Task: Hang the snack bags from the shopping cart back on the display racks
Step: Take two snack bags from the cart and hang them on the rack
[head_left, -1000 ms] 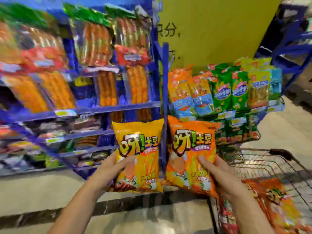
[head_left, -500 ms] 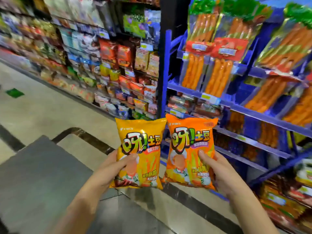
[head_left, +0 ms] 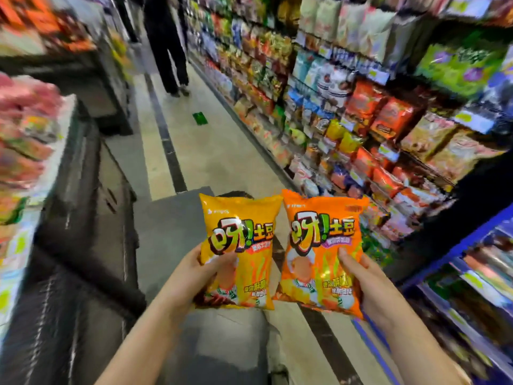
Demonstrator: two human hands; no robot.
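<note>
Since half a second ago the view has swung left: the blue metal display rack (head_left: 458,248) now sits at the lower right edge. My left hand (head_left: 191,276) grasps the puffy yellow foil snack bag (head_left: 241,254), my right hand (head_left: 372,284) the puffy orange foil snack bag (head_left: 322,254), thumbs across the fronts, both bags upright, side by side. I judge them light, slick and crushable, best pinched at the top seam. Both read "呀!土豆"; smaller print blurs.

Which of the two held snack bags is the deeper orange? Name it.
The orange bag in the right hand; the yellow bag in the left hand is paler.
</note>
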